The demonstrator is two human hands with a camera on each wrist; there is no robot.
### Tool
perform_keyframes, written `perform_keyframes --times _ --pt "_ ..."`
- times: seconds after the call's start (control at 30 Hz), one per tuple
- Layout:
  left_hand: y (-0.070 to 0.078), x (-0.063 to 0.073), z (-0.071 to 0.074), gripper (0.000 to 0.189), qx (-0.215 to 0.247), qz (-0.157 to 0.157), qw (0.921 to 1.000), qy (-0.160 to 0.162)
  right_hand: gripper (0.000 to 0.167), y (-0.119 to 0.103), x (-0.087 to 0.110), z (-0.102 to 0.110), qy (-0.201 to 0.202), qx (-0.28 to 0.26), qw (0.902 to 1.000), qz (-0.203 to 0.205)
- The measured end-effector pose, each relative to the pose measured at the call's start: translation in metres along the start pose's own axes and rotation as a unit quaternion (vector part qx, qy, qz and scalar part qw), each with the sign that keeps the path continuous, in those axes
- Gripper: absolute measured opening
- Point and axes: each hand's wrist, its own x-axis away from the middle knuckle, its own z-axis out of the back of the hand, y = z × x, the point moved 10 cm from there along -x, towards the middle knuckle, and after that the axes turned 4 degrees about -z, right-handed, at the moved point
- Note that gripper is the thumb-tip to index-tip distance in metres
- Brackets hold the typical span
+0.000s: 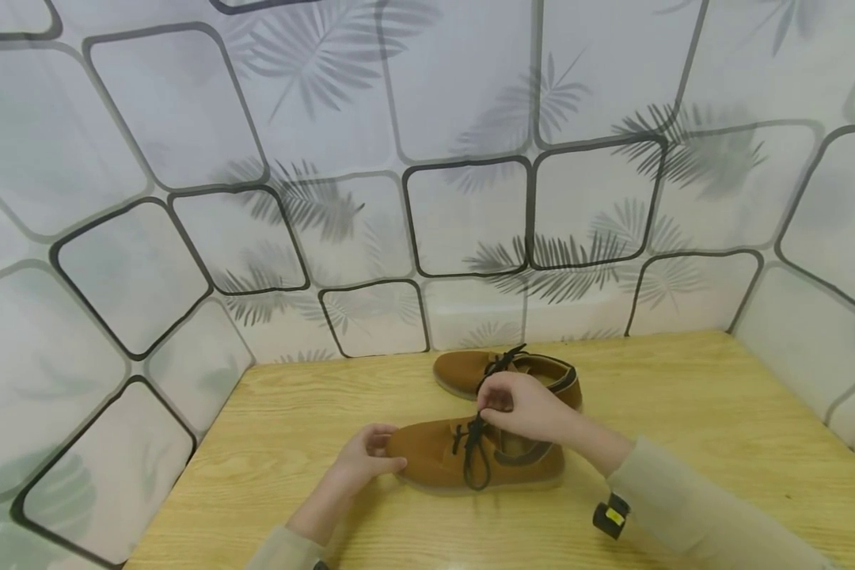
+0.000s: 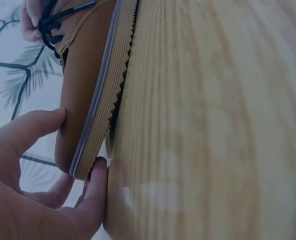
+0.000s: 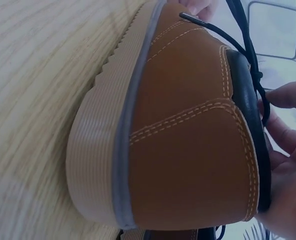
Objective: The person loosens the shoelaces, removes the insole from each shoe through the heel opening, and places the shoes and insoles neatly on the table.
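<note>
A brown shoe [image 1: 427, 453] with black laces stands on the wooden tabletop, its toe pointing left. My left hand [image 1: 362, 459] holds it by the toe; in the left wrist view the thumb [image 2: 43, 125] rests on the upper and a fingertip [image 2: 99, 172] is at the sole's edge. Over the tongue, my right hand [image 1: 523, 405] pinches the black shoelace [image 3: 261, 100]. The lace is tied at the throat, and a loop hangs down the shoe's near side. Behind it lies a matching brown shoe [image 1: 463, 370], partly covered by my right hand.
The wooden table [image 1: 684, 412] extends to both sides of the shoes. Behind it and at the sides hangs a pale covering [image 1: 470, 222] with dark rounded squares and leaf prints. A small black device [image 1: 610, 516] is strapped to my right sleeve.
</note>
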Motion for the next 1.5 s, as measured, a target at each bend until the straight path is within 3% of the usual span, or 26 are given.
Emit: perform_keyframes --times 0.73,1.1,1.5 --pt "0.001 0.0 -0.001 0.06 0.008 0.002 0.9999 -0.009 0.009 0.003 0.0 -0.008 -0.021 0.032 0.9974 0.062" --pt "0.002 0.0 -0.003 0.061 0.01 0.001 0.9998 -0.018 0.004 0.016 -0.003 -0.009 -0.051 -0.033 0.9981 0.008" --pt "-0.001 -0.001 -0.003 0.06 0.005 0.002 0.9999 -0.014 0.013 0.038 -0.006 -0.001 -0.006 -0.126 0.9891 -0.076"
